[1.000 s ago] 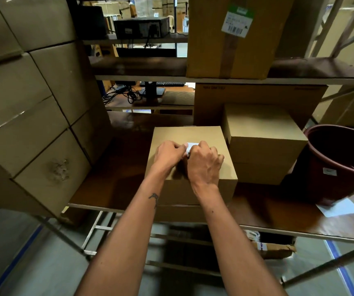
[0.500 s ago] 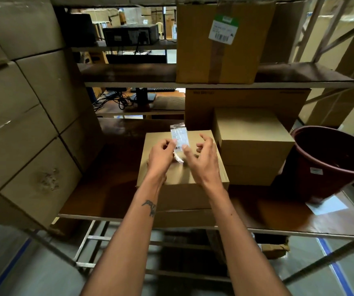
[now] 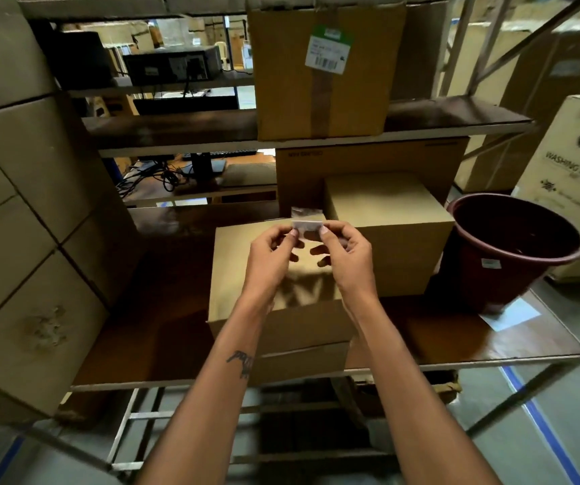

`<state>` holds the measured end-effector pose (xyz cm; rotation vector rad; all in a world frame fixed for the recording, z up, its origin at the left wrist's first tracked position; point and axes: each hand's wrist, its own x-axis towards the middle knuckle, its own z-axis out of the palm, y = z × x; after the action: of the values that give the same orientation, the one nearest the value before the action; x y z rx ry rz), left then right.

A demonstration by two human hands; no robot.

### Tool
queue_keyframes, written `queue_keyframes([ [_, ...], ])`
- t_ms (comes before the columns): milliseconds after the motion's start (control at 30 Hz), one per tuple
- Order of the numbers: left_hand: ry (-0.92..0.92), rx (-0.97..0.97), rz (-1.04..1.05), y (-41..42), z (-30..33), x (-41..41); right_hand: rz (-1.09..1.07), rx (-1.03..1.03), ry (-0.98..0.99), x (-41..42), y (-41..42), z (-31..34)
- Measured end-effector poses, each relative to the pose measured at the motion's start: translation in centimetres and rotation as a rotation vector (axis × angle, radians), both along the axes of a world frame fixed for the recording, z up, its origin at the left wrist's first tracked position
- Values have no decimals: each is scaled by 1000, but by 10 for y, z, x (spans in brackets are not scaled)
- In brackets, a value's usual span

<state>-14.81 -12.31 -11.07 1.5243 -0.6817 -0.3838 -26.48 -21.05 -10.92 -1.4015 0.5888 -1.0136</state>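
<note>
Two hands: left hand (image 3: pixel 270 262) and right hand (image 3: pixel 347 258) pinch a small white paper label (image 3: pixel 307 225) by its ends, thumb and forefinger clamped on it, other fingers loosely curled.
Label's place: centre of the frame, in the air above a plain brown cardboard box (image 3: pixel 241 274), not touching it.
Box: bare top, on a dark wooden shelf (image 3: pixel 162 327).
Progress: label in hand, apparently being readied; sticking it down looks left to do.
</note>
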Motion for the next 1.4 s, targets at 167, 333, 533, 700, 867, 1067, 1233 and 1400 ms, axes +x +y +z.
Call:
queue_keyframes([
  [167, 141, -42, -164, -21, 12, -20, -107, 12, 32, -28, -22, 4],
  [333, 47, -88, -321, -55, 5, -33, -135, 34, 89, -65, -56, -5],
  [533, 109, 7, -296, -131, -5, -80, -205, 135, 171, -116, -123, -10],
  [700, -12, 130, -266, -220, -15, -131, -304, 142, 295, -167, -204, -19],
  [867, -11, 233, -324, -298, -25, -171, -386, 75, 428, -213, -285, -25],
  [1067, -325, 366, -198, -357, -20, -199, -417, -5, 625, -241, -355, -23],
  [1233, -652, 596, -141, -385, -14, -205, -356, -9, 723, -244, -381, -25],
  [1400, -731, 741, -251, -408, -17, -202, -335, -98, 990, -240, -399, -29],
])
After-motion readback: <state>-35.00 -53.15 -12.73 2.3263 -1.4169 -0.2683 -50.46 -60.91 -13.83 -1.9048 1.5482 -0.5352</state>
